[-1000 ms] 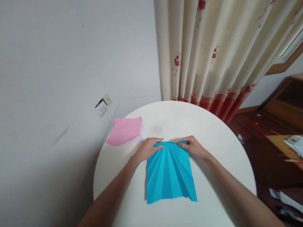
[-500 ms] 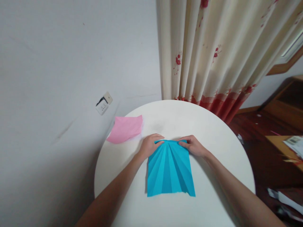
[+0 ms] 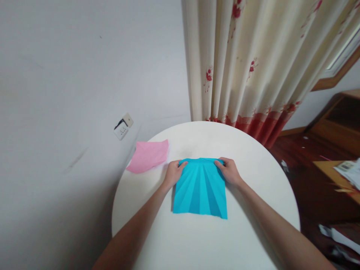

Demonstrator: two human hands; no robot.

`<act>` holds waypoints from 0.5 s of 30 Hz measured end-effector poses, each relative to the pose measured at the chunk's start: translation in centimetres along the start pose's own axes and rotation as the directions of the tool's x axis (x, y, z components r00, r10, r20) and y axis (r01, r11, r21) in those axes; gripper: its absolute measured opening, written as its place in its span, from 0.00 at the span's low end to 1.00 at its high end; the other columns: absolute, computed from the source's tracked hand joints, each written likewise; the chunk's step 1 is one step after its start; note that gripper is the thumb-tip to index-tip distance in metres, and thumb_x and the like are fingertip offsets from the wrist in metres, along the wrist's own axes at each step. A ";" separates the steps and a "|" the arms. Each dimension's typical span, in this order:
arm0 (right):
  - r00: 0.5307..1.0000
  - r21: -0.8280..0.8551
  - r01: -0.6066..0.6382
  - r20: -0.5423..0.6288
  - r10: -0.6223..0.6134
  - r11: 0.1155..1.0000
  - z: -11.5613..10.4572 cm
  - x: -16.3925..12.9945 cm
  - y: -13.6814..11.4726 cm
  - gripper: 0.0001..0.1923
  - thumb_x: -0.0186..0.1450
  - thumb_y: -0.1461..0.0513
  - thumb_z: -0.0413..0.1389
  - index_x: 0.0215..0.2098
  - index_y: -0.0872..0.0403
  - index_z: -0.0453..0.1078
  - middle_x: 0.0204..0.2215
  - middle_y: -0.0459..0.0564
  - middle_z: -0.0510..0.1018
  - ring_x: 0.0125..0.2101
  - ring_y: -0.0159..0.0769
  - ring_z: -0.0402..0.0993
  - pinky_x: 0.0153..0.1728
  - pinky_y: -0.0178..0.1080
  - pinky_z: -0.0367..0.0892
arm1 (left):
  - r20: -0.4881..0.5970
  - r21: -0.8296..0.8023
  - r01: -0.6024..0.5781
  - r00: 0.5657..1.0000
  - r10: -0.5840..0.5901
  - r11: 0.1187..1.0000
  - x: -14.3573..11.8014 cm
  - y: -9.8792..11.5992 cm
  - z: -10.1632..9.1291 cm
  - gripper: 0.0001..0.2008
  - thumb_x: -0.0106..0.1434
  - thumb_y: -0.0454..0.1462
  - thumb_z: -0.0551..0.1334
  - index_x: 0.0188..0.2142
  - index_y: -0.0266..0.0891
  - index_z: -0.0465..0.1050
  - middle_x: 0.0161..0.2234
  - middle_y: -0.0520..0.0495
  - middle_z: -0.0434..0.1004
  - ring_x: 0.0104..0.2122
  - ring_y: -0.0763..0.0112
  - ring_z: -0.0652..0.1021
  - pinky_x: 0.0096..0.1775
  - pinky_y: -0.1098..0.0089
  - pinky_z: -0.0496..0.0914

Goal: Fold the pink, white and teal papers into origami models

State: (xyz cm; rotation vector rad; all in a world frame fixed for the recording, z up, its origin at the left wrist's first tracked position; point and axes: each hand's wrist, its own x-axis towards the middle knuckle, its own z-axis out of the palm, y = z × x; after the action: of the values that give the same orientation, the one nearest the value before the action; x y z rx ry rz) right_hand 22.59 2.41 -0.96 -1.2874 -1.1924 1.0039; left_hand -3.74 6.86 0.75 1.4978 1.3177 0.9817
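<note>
A sheet of blue paper (image 3: pixel 200 187) with fan-like creases spreading from its far edge is held over the round table. My left hand (image 3: pixel 173 173) grips its far left corner, thumb on top and the other fingers mostly behind the sheet. At the far right corner, my right hand (image 3: pixel 229 170) pinches the paper the same way. The near edge of the sheet looks slightly uneven and hangs toward me. To the left of my left hand, a sheet of pink paper (image 3: pixel 148 155) lies apart from the blue one.
The white round table (image 3: pixel 208 243) stands against a wall with a socket (image 3: pixel 121 130). Behind it hangs a cream and red curtain (image 3: pixel 239 75). On the right are a wooden cabinet (image 3: pixel 337 116), papers on a low board (image 3: pixel 327 172) and scraps on the dark floor.
Both hands have raised the far edge of the blue paper and shifted slightly outward to its corners. The sheet's near edge has moved away from me. The pink paper stays put.
</note>
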 end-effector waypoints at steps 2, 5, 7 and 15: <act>0.998 0.122 -0.067 0.023 0.064 0.990 0.1 -0.2 -0.2 0.20 0.57 0.47 0.63 0.32 0.56 0.75 0.23 0.45 0.75 0.23 0.32 0.66 0.24 0.35 0.61 | -0.031 -0.002 -0.016 0.999 0.016 1.000 0.1 0.0 0.0 0.21 0.56 0.52 0.66 0.19 0.37 0.70 0.16 0.54 0.67 0.21 0.72 0.68 0.22 0.73 0.55; 0.984 0.190 -0.157 0.115 0.137 0.969 0.0 -0.3 -0.6 0.23 0.51 0.47 0.68 0.34 0.57 0.77 0.26 0.49 0.79 0.25 0.36 0.71 0.27 0.37 0.65 | 0.003 -0.034 -0.013 1.000 0.013 0.999 -0.3 0.4 -0.1 0.22 0.55 0.54 0.66 0.25 0.35 0.75 0.21 0.50 0.75 0.23 0.69 0.72 0.24 0.73 0.61; 0.985 0.133 -0.155 0.093 0.143 0.979 -0.3 -0.3 -0.8 0.23 0.49 0.47 0.69 0.30 0.58 0.77 0.25 0.50 0.79 0.25 0.36 0.70 0.27 0.38 0.65 | 0.127 -0.082 0.016 0.992 -0.005 0.997 -0.8 0.7 -0.3 0.23 0.53 0.53 0.69 0.35 0.34 0.79 0.29 0.45 0.81 0.28 0.64 0.77 0.29 0.70 0.68; 0.994 0.054 -0.075 0.083 0.070 0.996 -1.5 0.2 -0.6 0.23 0.53 0.45 0.66 0.25 0.56 0.72 0.19 0.45 0.73 0.21 0.32 0.64 0.22 0.36 0.60 | 0.400 -0.086 0.104 0.915 -0.062 0.991 -1.0 1.0 -1.0 0.23 0.54 0.52 0.70 0.37 0.35 0.83 0.34 0.43 0.84 0.31 0.59 0.80 0.34 0.66 0.72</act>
State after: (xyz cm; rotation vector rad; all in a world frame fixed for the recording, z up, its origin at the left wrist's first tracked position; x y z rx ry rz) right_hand 24.00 2.30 -0.26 -1.2626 -1.1766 1.1447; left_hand -4.53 5.92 1.96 1.4534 1.0115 0.6374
